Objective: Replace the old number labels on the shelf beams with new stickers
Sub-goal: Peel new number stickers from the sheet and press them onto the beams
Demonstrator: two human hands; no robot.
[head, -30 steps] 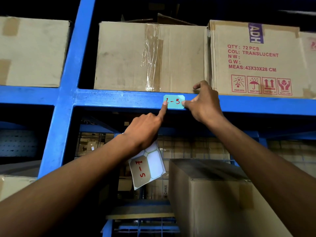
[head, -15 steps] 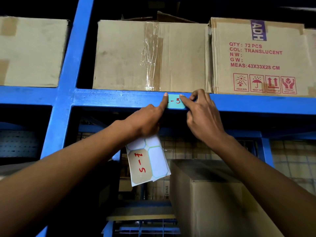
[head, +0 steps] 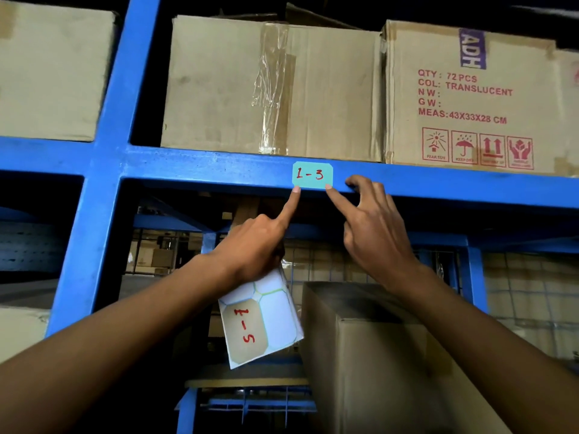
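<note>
**Operator:** Head view, centre of frame: I have the teal rectangular sticker marked "1-3" in red (head: 312,175) lying flat on the front face of the blue steel shelf beam (head: 200,167), just below the plain brown cardboard carton sealed with clear tape (head: 272,86). No old label shows around it.

**Inspector:** State of the hands?

**Operator:** Left hand (head: 253,245) has its index finger straight, tip touching the sticker's lower left corner; the other fingers are curled round a white backing sheet of stickers (head: 261,321), which hangs below the fist and carries one tan label marked "1-5". Right hand (head: 372,230) has its index fingertip at the lower right corner, the remaining fingers loosely bent with one resting on the beam's lower edge, gripping nothing.

**Inspector:** Risks from here?

**Operator:** In my judgement, three. The sticker's bottom edge sits level with the beam's lower lip, so a corner left unpressed could overhang, lift and later peel. Pressing only at the corners may trap a bubble in the middle; a sweep across the face would prevent that. The sheet is held only by the curled fingers, so relaxing that fist while pressing could drop it towards the brown cardboard box at lower right of frame (head: 376,355).
</note>
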